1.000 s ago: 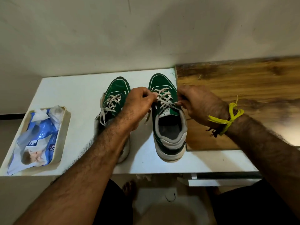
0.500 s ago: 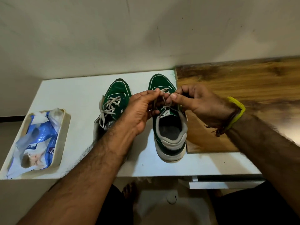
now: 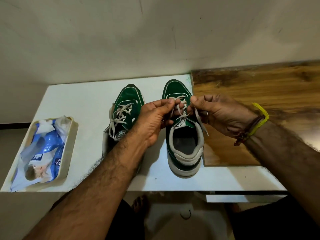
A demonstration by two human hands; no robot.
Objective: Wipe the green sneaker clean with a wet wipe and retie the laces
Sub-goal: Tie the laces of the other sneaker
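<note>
Two green sneakers with white soles stand side by side on the white table (image 3: 83, 101), toes toward the wall. Over the right sneaker (image 3: 185, 149), my left hand (image 3: 154, 120) pinches a loop of its pale laces (image 3: 181, 115) between thumb and fingers. My right hand (image 3: 220, 113) faces it palm up and pinches the other lace strand, whose free end hangs over the sneaker's right side. The two hands almost touch above the tongue. The left sneaker (image 3: 128, 104) stands with its laces tied; my left forearm covers its heel.
A cream tray (image 3: 71, 144) at the table's left front corner holds a blue wet-wipe pack (image 3: 43, 151) and crumpled white wipes. A wooden board (image 3: 259, 90) lies right of the sneakers, against the wall. My bare foot shows on the floor below the table edge.
Both hands have risen and come together over the right sneaker's laces. My right hand has turned palm up, and a lace loop now stands between the fingertips.
</note>
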